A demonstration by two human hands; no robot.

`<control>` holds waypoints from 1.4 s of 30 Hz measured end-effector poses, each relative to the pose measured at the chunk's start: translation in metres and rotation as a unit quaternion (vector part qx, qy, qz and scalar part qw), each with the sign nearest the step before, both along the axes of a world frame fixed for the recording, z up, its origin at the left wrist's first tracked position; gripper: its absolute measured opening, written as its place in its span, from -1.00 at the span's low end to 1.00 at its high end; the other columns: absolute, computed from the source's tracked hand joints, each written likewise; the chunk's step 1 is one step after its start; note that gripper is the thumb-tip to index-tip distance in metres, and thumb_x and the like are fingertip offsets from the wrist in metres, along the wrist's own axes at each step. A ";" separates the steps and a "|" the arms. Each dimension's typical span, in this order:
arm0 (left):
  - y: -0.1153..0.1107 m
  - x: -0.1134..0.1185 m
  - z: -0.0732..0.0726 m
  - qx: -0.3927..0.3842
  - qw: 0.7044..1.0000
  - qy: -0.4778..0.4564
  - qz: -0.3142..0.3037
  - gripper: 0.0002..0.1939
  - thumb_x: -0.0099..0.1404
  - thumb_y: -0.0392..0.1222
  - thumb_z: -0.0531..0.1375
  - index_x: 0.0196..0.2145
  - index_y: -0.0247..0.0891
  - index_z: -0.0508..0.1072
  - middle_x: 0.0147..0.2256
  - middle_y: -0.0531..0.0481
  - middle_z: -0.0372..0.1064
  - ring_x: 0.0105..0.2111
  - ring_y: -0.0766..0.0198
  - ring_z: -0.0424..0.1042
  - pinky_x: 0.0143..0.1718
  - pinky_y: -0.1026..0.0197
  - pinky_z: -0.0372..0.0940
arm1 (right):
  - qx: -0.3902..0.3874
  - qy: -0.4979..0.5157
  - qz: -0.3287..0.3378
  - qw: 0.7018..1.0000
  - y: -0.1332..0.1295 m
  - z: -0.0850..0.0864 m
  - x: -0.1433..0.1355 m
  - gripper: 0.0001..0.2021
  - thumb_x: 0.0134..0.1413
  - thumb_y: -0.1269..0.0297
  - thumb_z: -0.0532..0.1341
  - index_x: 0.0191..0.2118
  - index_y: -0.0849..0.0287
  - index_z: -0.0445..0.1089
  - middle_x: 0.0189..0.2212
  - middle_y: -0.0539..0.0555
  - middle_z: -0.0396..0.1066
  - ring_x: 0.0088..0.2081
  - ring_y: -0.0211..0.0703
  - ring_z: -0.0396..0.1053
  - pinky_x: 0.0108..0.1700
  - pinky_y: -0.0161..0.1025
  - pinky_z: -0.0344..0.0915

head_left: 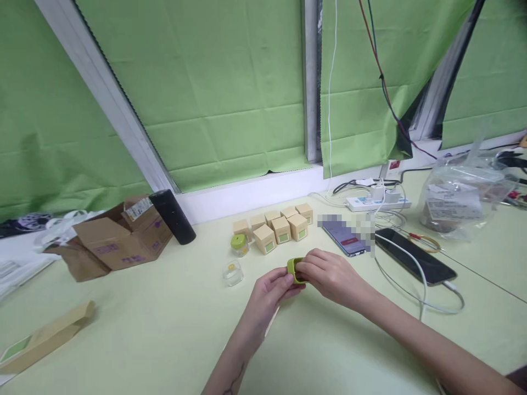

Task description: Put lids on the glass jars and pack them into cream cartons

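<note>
And here, just below the centre of the frame, the fingertips of the right hand (327, 271) disappear into a hollow yellow-green piece with rounded corners (291, 269), so whatever they touch in there is out of sight. I can't tell whether those fingers grip anything; they are bunched close together. The left hand (274, 288) has the piece from the left, pinched between thumb and fingers, which cover part of its lower side. A thin pale strip (272, 322) peeks out under the left wrist, mostly hidden. Blocky blurring masks part of the lit smartphone (343, 237) right of centre, and the left edge cuts off a long tan cardboard piece (49, 334) at lower left.

On to the containers! A small clear container with a green lid (239, 246) sits near the centre, a yellow spot showing low on it. Just below it stands a lidless clear container (233, 274), also with a yellow spot. Small tan cardboard boxes (281, 229) bunch up beside them, green labels on the front ones. At left, an open brown carton (132, 236) leans by a black cylinder (173, 216); its inside is hard to make out. Over at right, a clear plastic bag (457, 197) holds something brownish behind a printed white label.

The yellow-green piece looks smooth and thick-rimmed, its dark opening facing right, held above the pale green worktop (156, 323).
</note>
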State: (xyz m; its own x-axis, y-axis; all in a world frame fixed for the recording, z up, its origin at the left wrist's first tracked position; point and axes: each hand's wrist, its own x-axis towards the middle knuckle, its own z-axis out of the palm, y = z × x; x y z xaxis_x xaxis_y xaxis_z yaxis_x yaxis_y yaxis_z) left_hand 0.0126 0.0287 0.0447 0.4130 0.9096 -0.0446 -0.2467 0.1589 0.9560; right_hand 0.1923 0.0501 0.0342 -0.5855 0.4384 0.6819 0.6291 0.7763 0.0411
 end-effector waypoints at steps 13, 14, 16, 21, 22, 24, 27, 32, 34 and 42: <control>0.000 -0.005 0.000 -0.062 0.998 -0.015 -0.017 -0.78 0.17 -0.17 0.23 -0.28 -0.40 0.50 -0.30 -0.15 0.49 -0.26 0.19 0.47 -0.09 0.18 0.29 | -0.083 0.032 0.076 0.993 -0.003 0.012 0.006 -0.83 0.22 0.42 0.03 -0.22 0.13 0.36 -0.37 0.03 0.44 -0.33 -0.22 0.28 -0.35 -0.31 0.23; 0.001 -0.007 0.000 -0.070 0.997 -0.004 -0.020 -0.79 0.15 -0.17 0.25 -0.32 -0.40 0.50 -0.34 -0.13 0.49 -0.29 0.21 0.48 -0.12 0.19 0.30 | -0.092 0.039 0.085 0.991 -0.005 0.014 0.006 -0.85 0.22 0.40 0.04 -0.23 0.14 0.35 -0.39 0.03 0.44 -0.34 -0.22 0.28 -0.36 -0.31 0.22; 0.002 -0.010 0.001 -0.073 0.997 0.016 -0.027 -0.81 0.14 -0.17 0.26 -0.36 -0.39 0.50 -0.39 -0.10 0.48 -0.33 0.24 0.48 -0.15 0.20 0.31 | -0.103 0.057 0.094 0.989 -0.006 0.015 0.005 -0.89 0.21 0.39 0.07 -0.26 0.14 0.33 -0.43 0.02 0.43 -0.37 -0.23 0.28 -0.40 -0.32 0.21; 0.002 -0.009 0.003 -0.047 0.997 0.020 -0.055 -0.83 0.16 -0.20 0.23 -0.35 -0.39 0.51 -0.38 -0.09 0.45 -0.36 0.30 0.40 -0.33 0.31 0.29 | -0.077 0.080 0.120 0.987 -0.006 0.010 0.003 -0.88 0.17 0.42 0.08 -0.36 0.14 0.31 -0.49 0.01 0.39 -0.38 -0.23 0.27 -0.42 -0.33 0.19; 0.002 -0.008 0.003 -0.044 0.997 0.016 -0.061 -0.84 0.16 -0.21 0.22 -0.36 -0.38 0.52 -0.40 -0.07 0.44 -0.38 0.31 0.38 -0.37 0.33 0.27 | -0.076 0.078 0.127 0.986 -0.006 0.010 0.003 -0.88 0.18 0.42 0.08 -0.35 0.14 0.32 -0.48 0.01 0.39 -0.38 -0.23 0.27 -0.41 -0.33 0.20; 0.001 -0.006 0.002 -0.045 0.996 0.007 -0.075 -0.87 0.16 -0.25 0.20 -0.40 -0.38 0.52 -0.43 -0.05 0.41 -0.41 0.34 0.34 -0.41 0.35 0.24 | -0.085 0.060 0.137 0.985 -0.005 0.010 0.004 -0.88 0.18 0.42 0.08 -0.32 0.14 0.33 -0.45 0.02 0.40 -0.36 -0.24 0.27 -0.38 -0.33 0.24; 0.000 -0.004 0.000 -0.051 0.995 0.004 -0.082 -0.89 0.15 -0.30 0.18 -0.42 -0.37 0.52 -0.43 -0.03 0.40 -0.41 0.36 0.32 -0.40 0.34 0.23 | -0.076 0.010 0.145 0.986 -0.006 0.014 0.005 -0.87 0.19 0.43 0.07 -0.27 0.14 0.34 -0.38 0.04 0.43 -0.33 -0.23 0.28 -0.33 -0.31 0.28; 0.000 -0.003 -0.001 -0.034 0.995 -0.012 -0.092 -0.88 0.16 -0.32 0.16 -0.40 -0.39 0.50 -0.44 -0.04 0.37 -0.41 0.34 0.33 -0.40 0.32 0.24 | 0.033 -0.003 0.140 0.990 -0.010 0.014 0.004 -0.80 0.17 0.51 0.07 -0.12 0.20 0.33 -0.36 0.07 0.46 -0.30 -0.20 0.31 -0.26 -0.25 0.33; 0.000 -0.004 -0.002 -0.034 0.994 -0.024 -0.101 -0.87 0.16 -0.31 0.15 -0.41 -0.40 0.50 -0.44 -0.05 0.37 -0.41 0.35 0.32 -0.40 0.33 0.24 | 0.054 0.024 0.151 0.987 -0.011 0.012 0.002 -0.78 0.15 0.52 0.09 -0.09 0.25 0.31 -0.34 0.09 0.46 -0.29 -0.19 0.32 -0.23 -0.24 0.34; 0.001 -0.005 -0.003 -0.043 0.995 -0.040 -0.076 -0.85 0.13 -0.25 0.22 -0.36 -0.40 0.49 -0.45 -0.06 0.38 -0.45 0.34 0.35 -0.43 0.32 0.27 | -0.132 0.131 0.204 0.961 -0.014 0.017 0.005 -0.71 0.22 0.46 0.01 0.03 0.13 0.22 -0.21 0.11 0.43 -0.20 -0.20 0.36 -0.20 -0.24 0.36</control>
